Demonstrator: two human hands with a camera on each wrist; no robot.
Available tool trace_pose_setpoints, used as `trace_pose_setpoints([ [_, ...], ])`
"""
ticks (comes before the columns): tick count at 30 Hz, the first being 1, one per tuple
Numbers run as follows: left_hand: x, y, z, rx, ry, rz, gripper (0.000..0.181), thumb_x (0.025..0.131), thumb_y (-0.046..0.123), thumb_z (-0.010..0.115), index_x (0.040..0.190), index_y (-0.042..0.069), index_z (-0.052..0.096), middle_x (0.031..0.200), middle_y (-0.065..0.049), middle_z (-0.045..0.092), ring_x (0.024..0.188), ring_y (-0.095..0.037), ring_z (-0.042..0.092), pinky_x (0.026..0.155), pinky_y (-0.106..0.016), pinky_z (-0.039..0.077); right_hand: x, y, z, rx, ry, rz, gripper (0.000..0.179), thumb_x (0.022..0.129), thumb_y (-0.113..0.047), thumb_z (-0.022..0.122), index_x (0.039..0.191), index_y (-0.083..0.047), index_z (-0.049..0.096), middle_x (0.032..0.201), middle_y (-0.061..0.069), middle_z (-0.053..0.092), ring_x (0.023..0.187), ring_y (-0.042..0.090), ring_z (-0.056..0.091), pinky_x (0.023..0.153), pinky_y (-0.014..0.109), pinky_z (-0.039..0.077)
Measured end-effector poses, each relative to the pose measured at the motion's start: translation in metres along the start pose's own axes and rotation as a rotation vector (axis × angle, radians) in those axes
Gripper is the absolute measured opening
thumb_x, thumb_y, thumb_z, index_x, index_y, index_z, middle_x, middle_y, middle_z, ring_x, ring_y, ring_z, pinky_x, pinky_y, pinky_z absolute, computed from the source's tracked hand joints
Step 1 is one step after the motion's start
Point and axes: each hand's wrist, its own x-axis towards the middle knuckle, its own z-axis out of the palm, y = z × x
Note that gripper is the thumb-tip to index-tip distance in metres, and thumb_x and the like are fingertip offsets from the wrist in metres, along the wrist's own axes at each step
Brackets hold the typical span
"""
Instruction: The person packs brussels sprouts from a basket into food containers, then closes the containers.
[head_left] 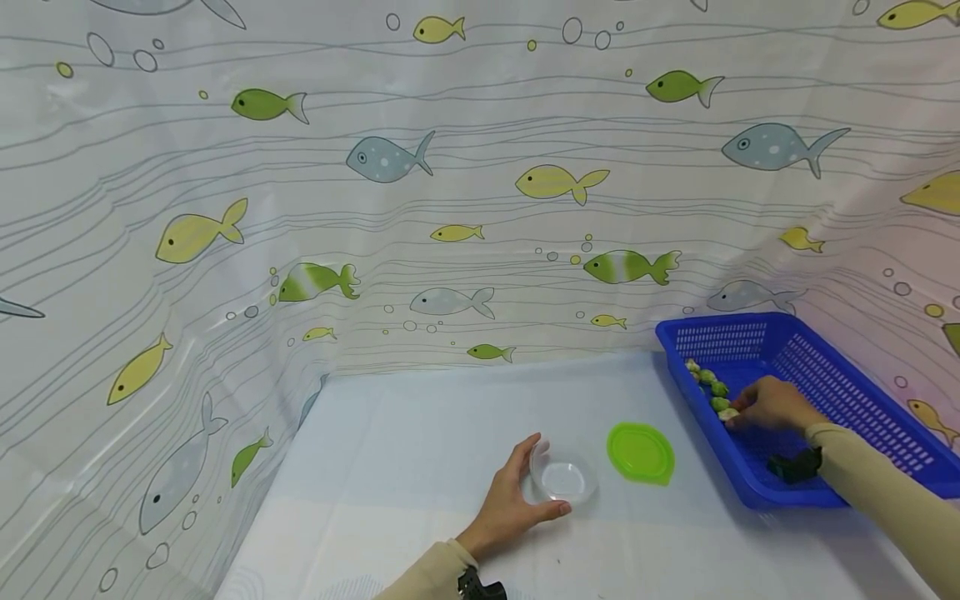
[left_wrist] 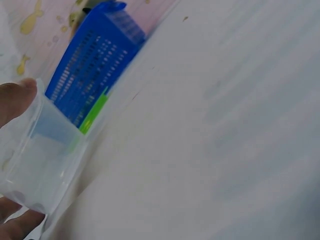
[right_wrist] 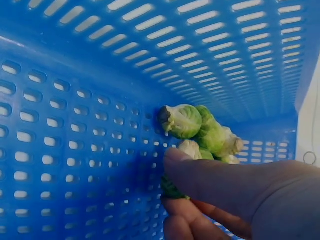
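Note:
On the white table, my left hand holds a small clear plastic container, its thumb on one side and its fingers on the other. The left wrist view shows the container's see-through wall between thumb and fingertips. My right hand reaches into a blue plastic basket. There it pinches a Brussels sprout, partly hidden behind the thumb. Several more Brussels sprouts lie along the basket's left wall, just beyond those fingers. In the right wrist view, one sprout shows its cut stem end.
A bright green lid lies flat on the table between the container and the basket. Behind and at the sides hangs a white sheet printed with fish. The basket's raised, slotted walls surround the right hand.

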Motion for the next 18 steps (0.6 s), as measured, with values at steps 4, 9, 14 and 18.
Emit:
trace_pose_setpoints([
  [4, -0.0006, -0.0032, 0.0010, 0.001, 0.002, 0.006, 0.106, 0.081, 0.035, 0.094, 0.163, 0.005, 0.034, 0.160, -0.012, 0.054, 0.147, -0.031, 0.054, 0.124, -0.043, 0.042, -0.0017, 0.0026, -0.0002, 0.025, 0.030, -0.024, 0.041, 0.082, -0.031, 0.089, 0.105, 0.002, 0.079, 0.103, 0.018, 0.078, 0.097, 0.039, 0.070, 0.079, 0.057, 0.060],
  [9, -0.0012, -0.0055, 0.0013, 0.007, 0.006, 0.004, 0.106, 0.081, 0.037, 0.094, 0.163, 0.006, 0.034, 0.161, -0.010, 0.053, 0.148, -0.032, 0.053, 0.124, -0.046, 0.042, -0.0027, 0.0065, -0.0010, 0.067, 0.069, -0.057, 0.040, 0.084, -0.029, 0.089, 0.108, 0.001, 0.078, 0.097, 0.009, 0.079, 0.093, 0.030, 0.071, 0.078, 0.051, 0.059],
  [14, -0.0006, -0.0046, 0.0006, 0.008, 0.004, -0.001, 0.106, 0.081, 0.037, 0.093, 0.163, 0.006, 0.034, 0.161, -0.010, 0.053, 0.148, -0.033, 0.052, 0.124, -0.046, 0.042, -0.0032, 0.0072, -0.0030, 0.105, 0.080, -0.088, 0.044, 0.089, -0.030, 0.086, 0.116, 0.004, 0.076, 0.105, 0.016, 0.079, 0.098, 0.033, 0.073, 0.081, 0.054, 0.061],
  [18, 0.0005, -0.0031, -0.0002, 0.011, -0.002, -0.004, 0.106, 0.082, 0.038, 0.093, 0.164, 0.006, 0.033, 0.161, -0.011, 0.052, 0.149, -0.033, 0.051, 0.124, -0.046, 0.042, -0.0046, 0.0045, -0.0061, 0.141, 0.075, -0.097, 0.047, 0.093, -0.032, 0.083, 0.120, 0.005, 0.074, 0.109, 0.016, 0.078, 0.099, 0.029, 0.073, 0.085, 0.055, 0.061],
])
